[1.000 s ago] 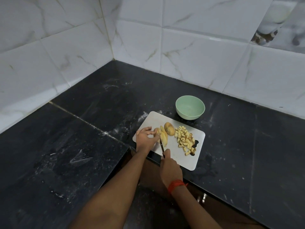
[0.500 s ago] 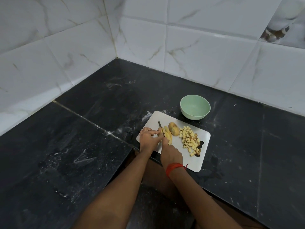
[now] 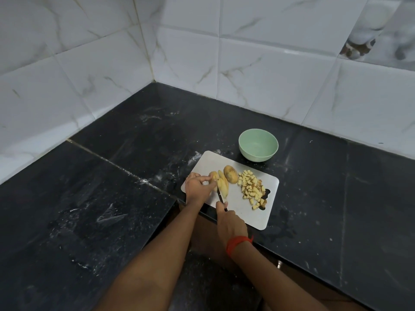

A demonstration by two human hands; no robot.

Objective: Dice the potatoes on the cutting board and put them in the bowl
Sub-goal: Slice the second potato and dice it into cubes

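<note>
Slices [image 3: 223,187] lie lengthwise away; knife [image 3: 220,197] alongside

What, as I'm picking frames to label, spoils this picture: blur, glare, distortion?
Head view: dim, even light, no hard shadows. Head view: the wide lens bows the wall tiles towards the edges. Head view: the patterned tile at top right is smeared. Head view: the diced potato and the knife are small but fairly sharp.
</note>
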